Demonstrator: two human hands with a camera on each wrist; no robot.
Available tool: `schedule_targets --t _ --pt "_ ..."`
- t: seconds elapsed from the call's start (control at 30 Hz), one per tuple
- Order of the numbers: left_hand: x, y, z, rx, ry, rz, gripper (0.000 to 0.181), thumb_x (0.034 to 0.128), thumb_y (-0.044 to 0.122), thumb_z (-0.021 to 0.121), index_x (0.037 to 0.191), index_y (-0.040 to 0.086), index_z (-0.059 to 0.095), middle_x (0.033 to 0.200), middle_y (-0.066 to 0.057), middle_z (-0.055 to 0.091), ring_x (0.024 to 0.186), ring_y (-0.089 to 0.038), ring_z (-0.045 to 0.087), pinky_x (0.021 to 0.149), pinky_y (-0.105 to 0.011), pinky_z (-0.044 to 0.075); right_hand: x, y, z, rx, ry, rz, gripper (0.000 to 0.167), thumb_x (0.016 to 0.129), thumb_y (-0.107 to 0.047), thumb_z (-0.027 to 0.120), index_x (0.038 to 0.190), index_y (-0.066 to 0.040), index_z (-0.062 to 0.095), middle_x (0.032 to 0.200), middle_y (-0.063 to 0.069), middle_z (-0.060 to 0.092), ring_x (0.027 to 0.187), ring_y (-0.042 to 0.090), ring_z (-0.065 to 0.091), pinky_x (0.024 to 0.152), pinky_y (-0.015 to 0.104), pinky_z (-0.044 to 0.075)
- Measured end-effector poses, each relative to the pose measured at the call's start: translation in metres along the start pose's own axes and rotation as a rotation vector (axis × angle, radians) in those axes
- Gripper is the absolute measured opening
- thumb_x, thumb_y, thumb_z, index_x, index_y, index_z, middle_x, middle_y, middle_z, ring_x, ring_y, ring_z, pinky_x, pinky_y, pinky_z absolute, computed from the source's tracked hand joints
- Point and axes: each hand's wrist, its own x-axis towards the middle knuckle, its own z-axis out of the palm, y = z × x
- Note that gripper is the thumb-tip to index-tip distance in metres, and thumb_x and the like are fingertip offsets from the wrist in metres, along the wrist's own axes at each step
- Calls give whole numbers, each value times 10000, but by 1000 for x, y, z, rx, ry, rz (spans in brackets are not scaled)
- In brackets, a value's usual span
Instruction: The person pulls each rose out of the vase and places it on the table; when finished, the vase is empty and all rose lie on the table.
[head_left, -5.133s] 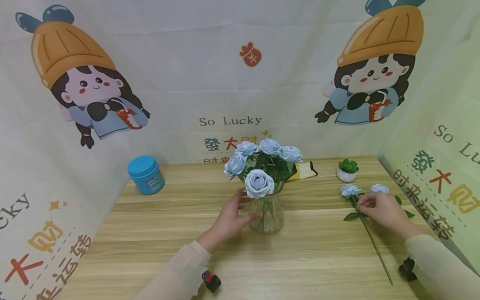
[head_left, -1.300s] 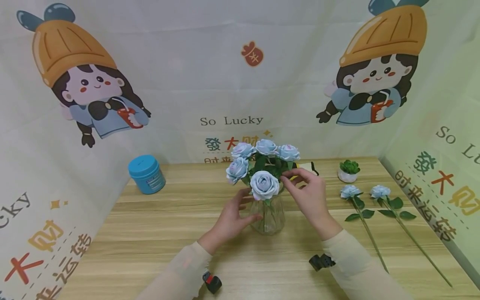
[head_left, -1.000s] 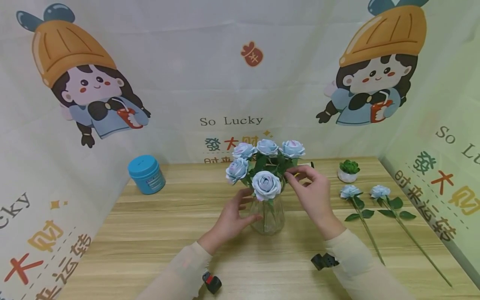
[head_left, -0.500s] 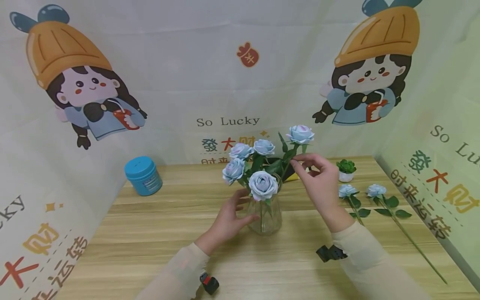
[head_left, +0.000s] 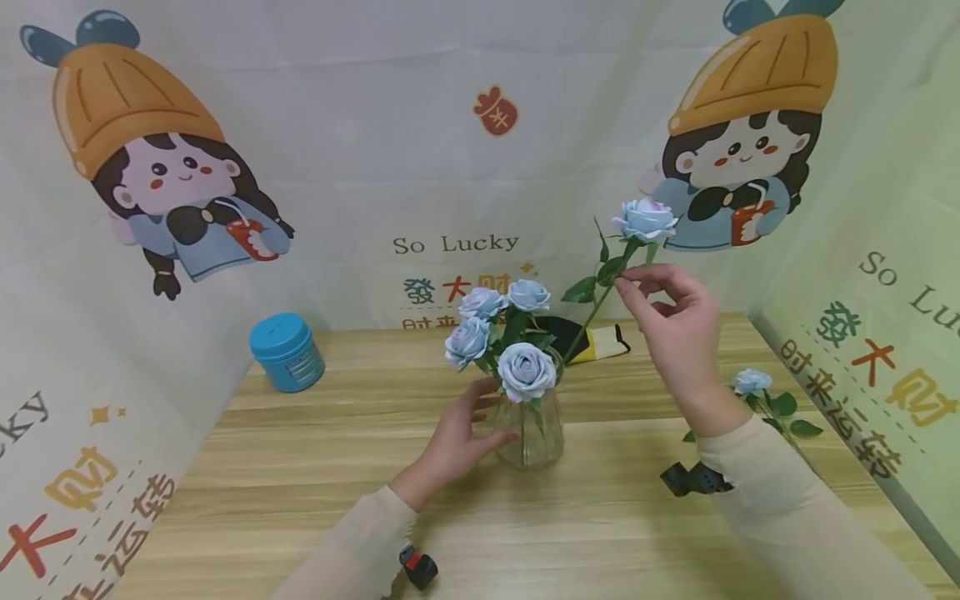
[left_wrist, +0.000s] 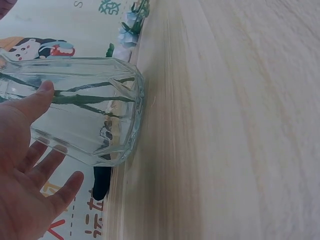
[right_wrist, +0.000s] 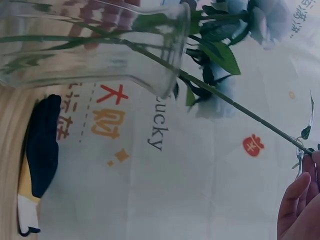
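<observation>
My right hand [head_left: 678, 333] pinches the stem of a pale blue artificial rose [head_left: 647, 221] high on the right. The stem slants down, and its lower part is still inside the glass vase [head_left: 531, 437], as the right wrist view shows. Around the left side of the vase, my left hand [head_left: 457, 442] holds it, the thumb in front and the fingers beyond the glass [left_wrist: 90, 107]. Several other blue roses [head_left: 527, 372] stand in the vase with green leaves. In the right wrist view, fingertips of the right hand [right_wrist: 302, 200] meet the stem [right_wrist: 235, 105].
Another blue rose [head_left: 752, 382] lies on the table at the right, partly behind the right forearm. Behind the vase lies a black, yellow and white cloth item [head_left: 600, 342]. A blue lidded tub [head_left: 287, 352] stands at the back left. Printed cloth hangs around the wooden table [head_left: 300, 467].
Earlier my right hand was at the roses lying on the right, then moved to the vase. It has since drawn one rose up and rightward. My left hand stays at the vase.
</observation>
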Motion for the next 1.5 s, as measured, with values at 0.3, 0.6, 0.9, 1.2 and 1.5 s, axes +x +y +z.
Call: schedule_targets --t 0.3,0.6,0.9,1.2,1.5 --pt "-2 1 -1 1 -5 -6 706 849 121 848 1449 52 482 1491 -156 557 1309 -369 612 1065 -553 526 24 -12 -20 52 60 8 89 936 -129 762 999 -66 769 894 -133 731 735 84 593 502 156 438" --pt "-1 1 1 1 -5 5 708 850 112 846 1455 66 481 1497 -144 555 1311 -369 612 1059 -566 525 42 -21 -53 233 101 -6 76 896 1 755 970 16 769 869 -36 752 626 110 557 486 158 423" --pt "-2 1 1 9 -6 -3 704 850 119 848 1450 64 485 1489 -142 561 1311 -360 614 1061 -560 525 22 7 -91 -75 2 170 161 937 -115 757 1056 -6 768 926 -148 731 799 49 605 555 127 481" --pt "-2 1 0 5 2 29 705 852 107 842 1448 33 475 1481 -182 558 1297 -399 615 1043 -578 531 -7 47 -111 -368 -175 266 326 963 -347 741 1132 -69 750 892 -296 666 880 1 584 671 144 466" --pt "-2 2 0 5 1 0 717 842 114 855 1451 46 482 1486 -167 559 1304 -389 613 1052 -576 526 -31 84 -114 -505 -350 302 308 981 -347 720 1108 -71 772 839 -313 657 796 -46 554 635 213 458"
